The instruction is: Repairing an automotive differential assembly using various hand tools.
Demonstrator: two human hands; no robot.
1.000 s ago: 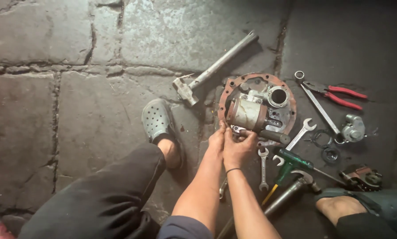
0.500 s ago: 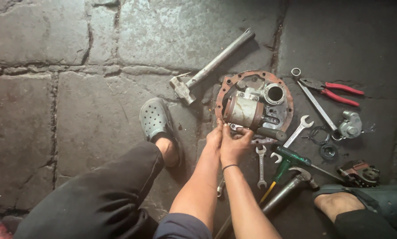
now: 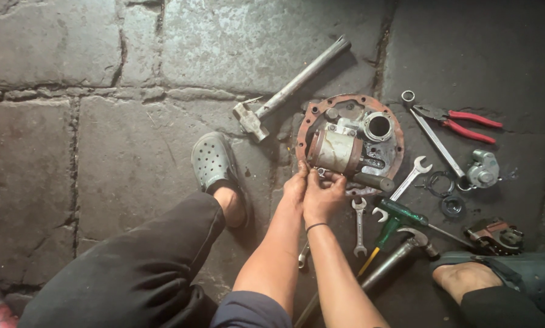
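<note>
Clearly the metal housing (image 3: pixel 350 146) on its round rust-red flange plate is heavy, rigid cast stuff, probably greasy; I judge it best held by the flange rim or the grey cylinder body. It lies just ahead of both hands, touching their fingertips. Left hand (image 3: pixel 295 189) presses its near edge. Right hand (image 3: pixel 322 195) pinches a small metal fitting (image 3: pixel 322 173) at the cylinder's base; a combination spanner (image 3: pixel 359 226) lies just right.
</note>
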